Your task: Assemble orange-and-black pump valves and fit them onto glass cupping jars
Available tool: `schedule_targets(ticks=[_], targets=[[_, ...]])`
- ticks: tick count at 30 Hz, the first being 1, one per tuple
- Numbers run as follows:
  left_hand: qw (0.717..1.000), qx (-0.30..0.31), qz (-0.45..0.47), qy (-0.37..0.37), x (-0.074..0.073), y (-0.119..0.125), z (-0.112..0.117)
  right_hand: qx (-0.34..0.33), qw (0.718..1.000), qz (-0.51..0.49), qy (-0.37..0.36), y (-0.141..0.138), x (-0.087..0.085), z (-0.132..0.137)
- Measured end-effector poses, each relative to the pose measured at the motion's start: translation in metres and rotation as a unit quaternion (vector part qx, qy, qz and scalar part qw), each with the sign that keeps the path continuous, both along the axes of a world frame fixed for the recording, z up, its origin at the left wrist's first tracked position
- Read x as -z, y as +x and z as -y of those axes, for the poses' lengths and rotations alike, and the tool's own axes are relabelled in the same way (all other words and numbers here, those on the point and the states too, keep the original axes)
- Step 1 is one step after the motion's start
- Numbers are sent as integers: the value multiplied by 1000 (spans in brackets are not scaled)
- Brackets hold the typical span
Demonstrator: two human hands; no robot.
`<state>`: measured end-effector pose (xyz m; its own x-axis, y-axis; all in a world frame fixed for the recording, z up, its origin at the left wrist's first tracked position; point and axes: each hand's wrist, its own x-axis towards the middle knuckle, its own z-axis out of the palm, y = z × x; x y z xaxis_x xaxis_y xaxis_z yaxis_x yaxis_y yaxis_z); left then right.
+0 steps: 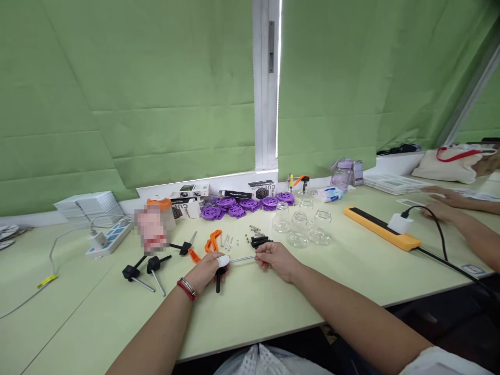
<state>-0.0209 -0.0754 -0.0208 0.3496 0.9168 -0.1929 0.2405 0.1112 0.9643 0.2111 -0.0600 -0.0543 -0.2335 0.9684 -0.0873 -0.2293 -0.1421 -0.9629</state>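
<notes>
My left hand (209, 273), its thumb wrapped in white, is closed around a black pump-like part (219, 282) with a thin metal rod (242, 259) sticking out to the right. At the rod's far tip, the fingers of my right hand (275, 260) are pinched together; whether they also hold something small is hidden. Similar black parts with metal rods (156, 268) lie to the left. Orange trigger levers (213, 241), metal pins (226, 241), springs (255, 229) and black tubes (260, 241) are spread just beyond my hands.
Several glass jars (300, 229) stand right of centre, with purple plastic pieces (236, 210) behind them to the left. An orange power strip (380, 229) trails a black cable at right. Another person's hands (445, 205) rest farther right. A white power strip (111, 239) lies left.
</notes>
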Motion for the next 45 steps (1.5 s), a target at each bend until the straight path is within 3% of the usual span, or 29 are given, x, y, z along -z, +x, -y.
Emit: schedule_targets(ticks=[45], targets=[[1000,-7,5,6,1,5,-1,-20,990,132,49,-4,-7,4]])
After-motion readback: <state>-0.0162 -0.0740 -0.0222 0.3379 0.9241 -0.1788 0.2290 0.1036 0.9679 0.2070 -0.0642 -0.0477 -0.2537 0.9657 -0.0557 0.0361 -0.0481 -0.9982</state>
